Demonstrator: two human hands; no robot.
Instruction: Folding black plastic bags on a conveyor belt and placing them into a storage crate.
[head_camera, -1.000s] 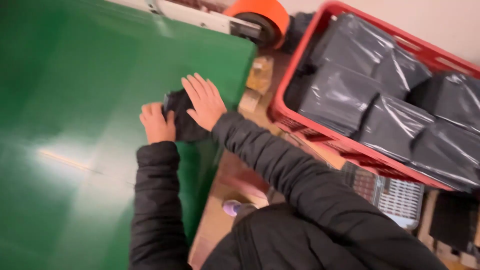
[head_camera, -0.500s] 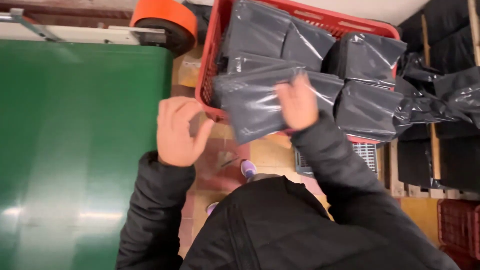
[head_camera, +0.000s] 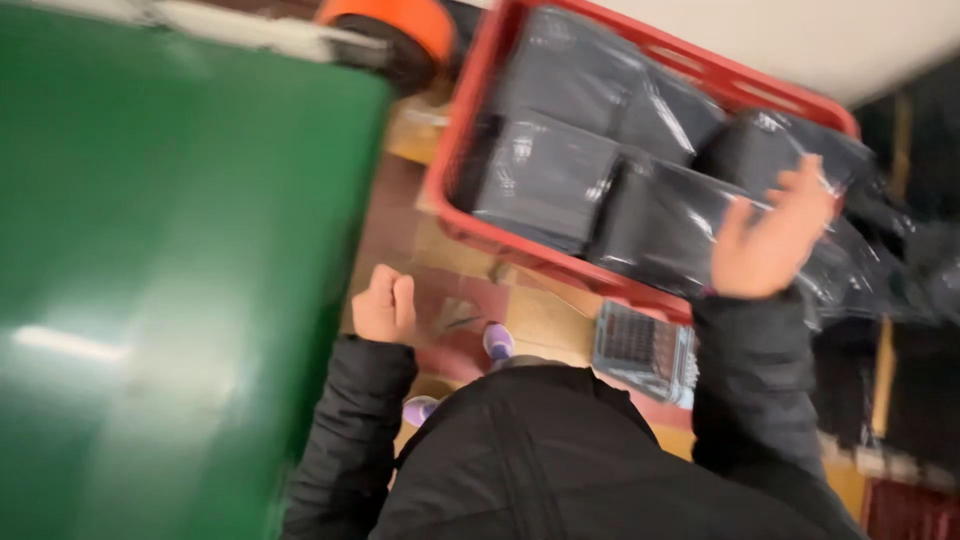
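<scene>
The dark bags (head_camera: 545, 175) in shiny plastic lie packed close together in the red crate (head_camera: 450, 215), on the far right. The right hand (head_camera: 765, 240) is lifted over the bags at the near edge of the crate, with its fingers (head_camera: 805, 180) spread apart and holding nothing. The picture is too blurry to show if it touches a bag. The left hand (head_camera: 385, 305) is curled into a loose fist, fingers together, beside the green table (head_camera: 170, 250) on the left. Both arms wear black puffy sleeves (head_camera: 350, 440).
</scene>
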